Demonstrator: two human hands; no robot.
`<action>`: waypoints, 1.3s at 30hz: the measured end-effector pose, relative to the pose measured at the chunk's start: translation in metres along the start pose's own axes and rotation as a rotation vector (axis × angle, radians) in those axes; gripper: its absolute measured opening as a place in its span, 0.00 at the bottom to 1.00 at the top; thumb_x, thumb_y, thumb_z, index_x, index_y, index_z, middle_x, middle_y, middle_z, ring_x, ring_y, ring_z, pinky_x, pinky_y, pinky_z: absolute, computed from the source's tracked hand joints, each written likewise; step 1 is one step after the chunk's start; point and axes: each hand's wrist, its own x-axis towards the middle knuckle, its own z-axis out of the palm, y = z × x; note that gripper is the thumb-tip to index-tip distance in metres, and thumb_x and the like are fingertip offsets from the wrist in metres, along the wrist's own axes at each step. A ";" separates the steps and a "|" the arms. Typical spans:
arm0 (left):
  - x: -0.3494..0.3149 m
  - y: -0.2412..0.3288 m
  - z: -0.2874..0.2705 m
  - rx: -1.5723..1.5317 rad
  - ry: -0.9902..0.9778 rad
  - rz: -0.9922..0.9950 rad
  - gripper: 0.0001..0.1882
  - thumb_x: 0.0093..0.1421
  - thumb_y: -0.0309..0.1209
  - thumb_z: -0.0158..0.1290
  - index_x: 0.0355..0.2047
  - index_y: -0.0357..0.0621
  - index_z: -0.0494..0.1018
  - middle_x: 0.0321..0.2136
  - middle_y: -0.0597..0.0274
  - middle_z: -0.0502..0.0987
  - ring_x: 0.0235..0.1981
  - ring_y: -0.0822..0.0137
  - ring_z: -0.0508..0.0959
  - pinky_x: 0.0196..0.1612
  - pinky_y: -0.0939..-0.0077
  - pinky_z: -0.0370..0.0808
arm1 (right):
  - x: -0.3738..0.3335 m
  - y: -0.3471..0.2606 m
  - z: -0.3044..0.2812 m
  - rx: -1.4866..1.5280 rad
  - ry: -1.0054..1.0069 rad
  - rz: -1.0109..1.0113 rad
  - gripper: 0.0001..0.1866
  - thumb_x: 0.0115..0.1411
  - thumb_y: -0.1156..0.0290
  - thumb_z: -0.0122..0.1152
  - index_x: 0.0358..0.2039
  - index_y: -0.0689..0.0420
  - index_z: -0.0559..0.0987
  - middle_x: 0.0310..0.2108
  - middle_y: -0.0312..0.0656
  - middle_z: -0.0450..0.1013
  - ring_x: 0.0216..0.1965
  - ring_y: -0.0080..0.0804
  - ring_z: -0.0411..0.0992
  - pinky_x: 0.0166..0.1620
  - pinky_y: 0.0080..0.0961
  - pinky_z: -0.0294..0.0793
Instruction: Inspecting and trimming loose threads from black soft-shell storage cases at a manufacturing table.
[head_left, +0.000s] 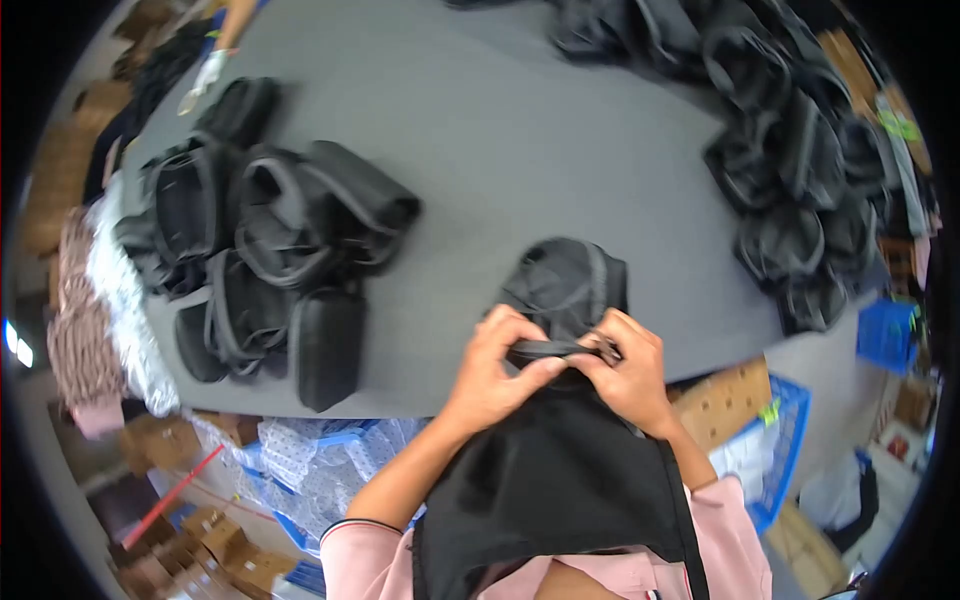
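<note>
A small black fabric bag (560,285) with a grey-edged seam lies at the near edge of the table, in front of my black apron (560,470). My left hand (497,368) pinches the near rim of the bag between thumb and fingers. On the right, my right hand (628,368) grips the other end of the same rim, close to a small dark piece that may be a zipper pull. Both thumbs point inward along the dark strip. The inside of the bag is hidden.
Several black bags (285,215) are heaped on the left of the grey table (480,130). More black bags (790,240) pile up along the right side. At the far left, a person's gloved hand (208,75) shows. Blue crates (790,450) and cardboard boxes stand below.
</note>
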 end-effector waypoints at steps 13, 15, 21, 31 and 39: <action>-0.094 -0.139 -0.174 -0.067 1.563 -0.045 0.59 0.42 0.37 0.67 0.64 0.45 0.35 0.65 0.53 0.35 0.64 0.48 0.42 0.64 0.55 0.45 | -0.012 0.017 -0.015 -0.088 0.087 0.187 0.16 0.37 0.82 0.64 0.17 0.62 0.62 0.16 0.35 0.55 0.18 0.23 0.51 0.22 0.22 0.53; -0.066 -0.146 -0.205 0.088 1.491 -0.078 0.59 0.42 0.34 0.67 0.65 0.49 0.36 0.65 0.54 0.33 0.66 0.53 0.40 0.64 0.57 0.44 | -0.009 0.014 -0.010 -0.097 0.103 0.150 0.14 0.38 0.80 0.61 0.17 0.60 0.62 0.15 0.32 0.55 0.18 0.18 0.51 0.22 0.18 0.53; 0.044 -0.132 -0.239 -0.012 1.569 -0.246 0.57 0.41 0.38 0.68 0.65 0.58 0.42 0.64 0.46 0.28 0.65 0.50 0.39 0.62 0.58 0.48 | 0.000 0.018 -0.002 -0.045 0.112 0.235 0.15 0.38 0.80 0.64 0.18 0.60 0.63 0.17 0.32 0.56 0.19 0.19 0.51 0.22 0.18 0.52; 0.195 -0.116 -0.302 -0.265 1.588 -0.483 0.62 0.37 0.51 0.67 0.65 0.61 0.38 0.64 0.48 0.23 0.63 0.33 0.34 0.62 0.46 0.46 | 0.000 0.007 -0.007 -0.126 0.088 0.178 0.16 0.39 0.79 0.68 0.19 0.60 0.66 0.17 0.34 0.58 0.17 0.22 0.54 0.21 0.21 0.55; 0.206 -0.090 -0.298 -0.194 1.166 -0.292 0.57 0.47 0.53 0.60 0.65 0.46 0.36 0.65 0.54 0.29 0.64 0.52 0.48 0.60 0.62 0.57 | 0.040 0.000 -0.013 -0.208 -0.027 -0.082 0.14 0.41 0.76 0.69 0.25 0.58 0.71 0.18 0.37 0.60 0.17 0.29 0.59 0.21 0.24 0.59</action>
